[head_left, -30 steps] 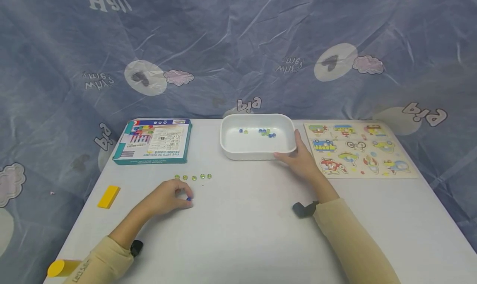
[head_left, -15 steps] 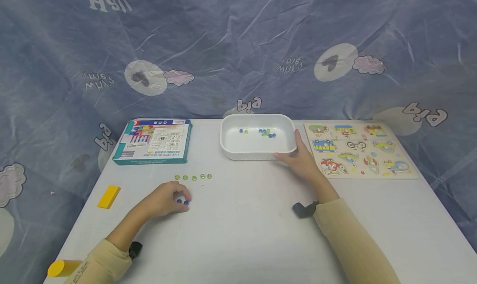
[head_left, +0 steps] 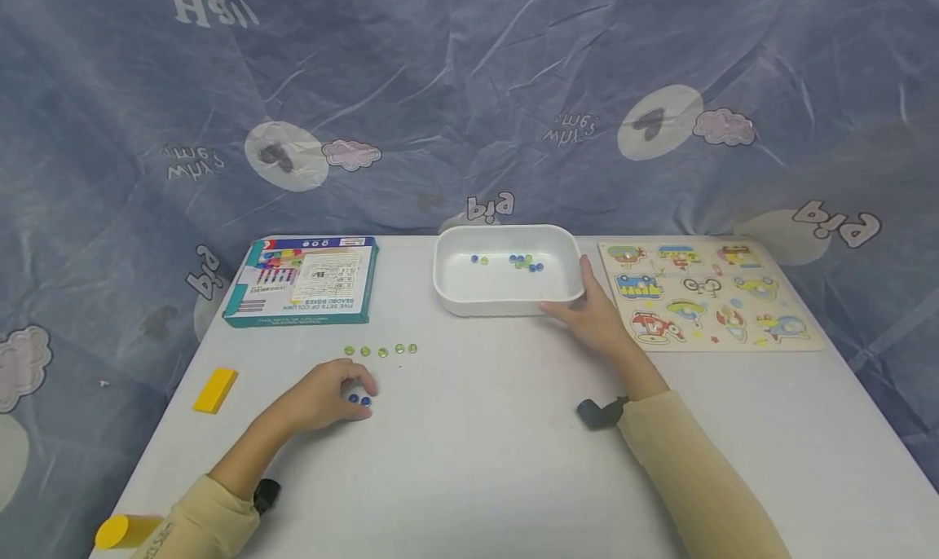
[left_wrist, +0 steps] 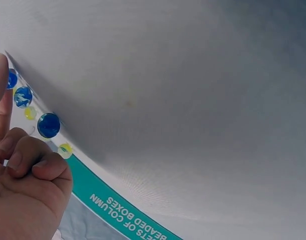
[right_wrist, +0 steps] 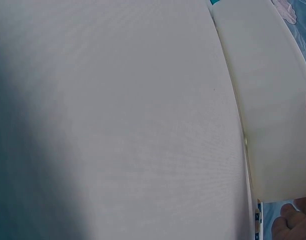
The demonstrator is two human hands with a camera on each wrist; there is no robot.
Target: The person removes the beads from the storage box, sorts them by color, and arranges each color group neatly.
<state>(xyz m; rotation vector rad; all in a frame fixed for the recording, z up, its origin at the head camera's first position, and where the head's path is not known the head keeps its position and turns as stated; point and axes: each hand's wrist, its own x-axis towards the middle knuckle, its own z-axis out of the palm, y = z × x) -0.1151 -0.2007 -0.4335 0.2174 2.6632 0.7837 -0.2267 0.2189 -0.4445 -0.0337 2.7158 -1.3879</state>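
On the white table, my left hand (head_left: 323, 396) is curved around two blue marbles (head_left: 359, 400), thumb and index fingertips apart on either side of the outer one. In the left wrist view, several fingers of the left hand (left_wrist: 33, 180) are folded, and a third blue marble (left_wrist: 48, 125) shows nearer the camera. A row of yellow-green marbles (head_left: 382, 352) lies just beyond the hand. My right hand (head_left: 594, 319) holds the near right corner of a white tray (head_left: 477, 306), thumb on its front wall. Several blue and yellow-green marbles (head_left: 524, 261) lie in the tray.
A teal-edged toy box (head_left: 308, 282) lies at the back left, a wooden picture puzzle board (head_left: 704, 298) at the back right. A yellow block (head_left: 215, 390) and a yellow cylinder (head_left: 125, 531) stand left of the left arm. A patterned cloth (head_left: 469, 94) hangs behind the table.
My left hand has drawn back slightly to the left and its thumb and index finger have parted. Two blue marbles now show where one showed between the fingertips. The right hand and tray stay put.
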